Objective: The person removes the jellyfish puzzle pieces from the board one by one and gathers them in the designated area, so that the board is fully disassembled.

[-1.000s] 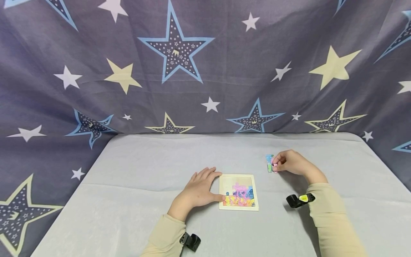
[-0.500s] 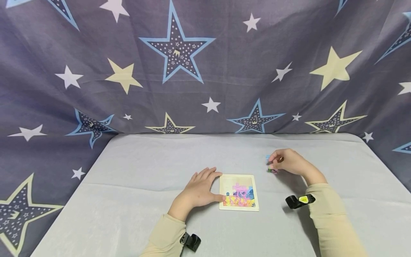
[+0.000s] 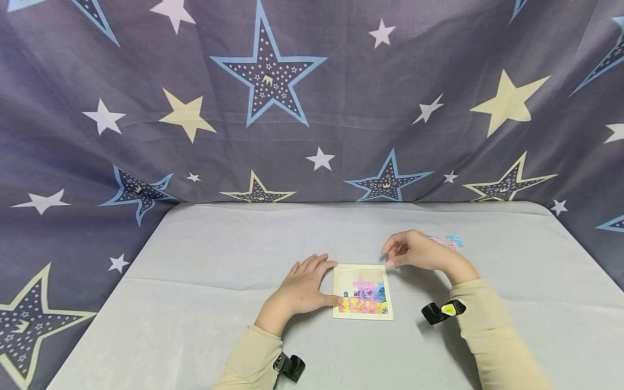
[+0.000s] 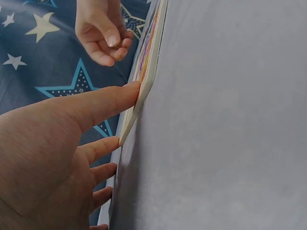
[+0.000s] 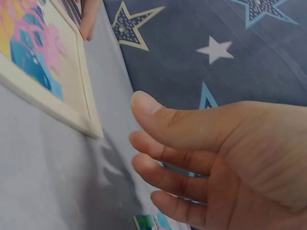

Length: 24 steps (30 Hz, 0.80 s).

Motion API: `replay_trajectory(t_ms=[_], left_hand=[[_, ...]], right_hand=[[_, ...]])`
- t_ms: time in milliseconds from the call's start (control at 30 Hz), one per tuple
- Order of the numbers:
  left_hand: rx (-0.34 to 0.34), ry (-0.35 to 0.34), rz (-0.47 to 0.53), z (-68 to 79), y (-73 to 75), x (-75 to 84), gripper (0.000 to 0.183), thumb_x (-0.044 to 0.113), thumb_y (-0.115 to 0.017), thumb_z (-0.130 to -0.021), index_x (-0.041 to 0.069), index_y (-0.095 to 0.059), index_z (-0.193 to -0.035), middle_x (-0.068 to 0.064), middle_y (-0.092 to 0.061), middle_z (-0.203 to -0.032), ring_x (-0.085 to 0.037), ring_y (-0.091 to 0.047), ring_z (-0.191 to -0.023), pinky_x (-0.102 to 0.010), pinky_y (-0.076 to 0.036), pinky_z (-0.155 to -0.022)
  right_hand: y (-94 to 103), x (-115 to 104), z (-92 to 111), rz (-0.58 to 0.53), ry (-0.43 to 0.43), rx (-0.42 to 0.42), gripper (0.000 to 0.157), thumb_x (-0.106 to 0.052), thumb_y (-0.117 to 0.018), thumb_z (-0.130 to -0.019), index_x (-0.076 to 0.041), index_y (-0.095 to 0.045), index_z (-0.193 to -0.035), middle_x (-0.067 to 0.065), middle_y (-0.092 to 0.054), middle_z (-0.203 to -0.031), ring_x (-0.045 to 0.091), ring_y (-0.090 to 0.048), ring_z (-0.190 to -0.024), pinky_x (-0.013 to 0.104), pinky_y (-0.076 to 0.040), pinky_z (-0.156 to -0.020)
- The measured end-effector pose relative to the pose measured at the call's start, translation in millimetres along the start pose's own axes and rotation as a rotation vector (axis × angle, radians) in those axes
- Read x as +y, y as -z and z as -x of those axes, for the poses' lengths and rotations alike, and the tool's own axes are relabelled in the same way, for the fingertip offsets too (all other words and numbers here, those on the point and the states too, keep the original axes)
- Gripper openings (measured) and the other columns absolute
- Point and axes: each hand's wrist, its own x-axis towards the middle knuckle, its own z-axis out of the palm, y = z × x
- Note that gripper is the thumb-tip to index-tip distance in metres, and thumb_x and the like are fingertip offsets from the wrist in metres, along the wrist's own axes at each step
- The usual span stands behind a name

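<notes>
A shallow cream puzzle tray (image 3: 361, 317) lies on the cloth in the middle, its lower part filled with yellow, pink and blue jigsaw pieces (image 3: 365, 300). My left hand (image 3: 304, 287) rests at its left side, thumb on the rim and index fingertip at the far left corner, fingers straight. Beyond the tray's far right corner hovers my right hand (image 3: 419, 252). In the right wrist view its thumb and loosely bent fingers stand apart, with nothing seen between them. Loose puzzle pieces (image 3: 454, 241) lie behind that hand, partly hidden; green and blue pieces (image 5: 151, 222) show below its fingers.
A pale grey cloth (image 3: 205, 319) covers the table. Behind it hangs a dark curtain (image 3: 312, 97) printed with stars, meeting the table's back edge. Each wrist wears a black camera band (image 3: 441, 311).
My right hand has left the loose pieces it was fingering and moved left, towards the tray. Pieces behind it have come into sight. The left hand and tray have stayed put.
</notes>
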Motion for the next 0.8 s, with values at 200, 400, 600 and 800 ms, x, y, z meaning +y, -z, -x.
replay_trajectory(t_ms=[200,400,600,800], left_hand=[[-0.001,-0.001,-0.002,-3.1,-3.1,-3.9,0.081,0.047,-0.077,-0.086,0.015,-0.046,-0.155,-0.011,-0.031,-0.169,-0.035,-0.02,-0.159,-0.061,-0.01,-0.129],[0.016,-0.013,-0.003,-6.8,-7.7,-9.5,0.082,0.05,-0.076,-0.086,0.016,-0.046,-0.155,-0.01,-0.031,-0.169,-0.036,-0.02,-0.159,-0.062,-0.01,-0.129],[0.017,-0.022,-0.021,-3.1,-4.5,-6.0,0.083,0.051,-0.076,-0.085,0.015,-0.046,-0.154,-0.011,-0.032,-0.169,-0.037,-0.022,-0.158,-0.063,-0.012,-0.128],[0.013,-0.018,-0.021,-2.2,-3.0,-3.0,0.082,0.05,-0.075,-0.086,0.014,-0.047,-0.154,-0.012,-0.033,-0.168,-0.037,-0.023,-0.158,-0.063,-0.012,-0.128]], right_hand=[[-9.4,-9,-4,-0.007,0.01,-0.052,0.02,-0.004,-0.08,-0.088,0.004,-0.071,-0.105,0.003,-0.071,-0.086,0.012,-0.058,-0.077,0.022,-0.05,-0.068],[-18.3,-17,-7,-0.007,0.046,-0.097,0.019,-0.003,-0.08,-0.087,0.002,-0.071,-0.103,0.002,-0.07,-0.086,0.01,-0.061,-0.08,0.022,-0.054,-0.074],[-27.4,-21,-10,-0.009,0.065,-0.138,0.02,-0.004,-0.081,-0.086,0.001,-0.072,-0.103,0.001,-0.069,-0.086,0.011,-0.062,-0.08,0.022,-0.055,-0.074],[-35.9,-25,-13,0.038,0.083,-0.158,0.02,-0.006,-0.083,-0.085,-0.002,-0.072,-0.102,-0.002,-0.067,-0.084,0.009,-0.058,-0.077,0.021,-0.052,-0.072]])
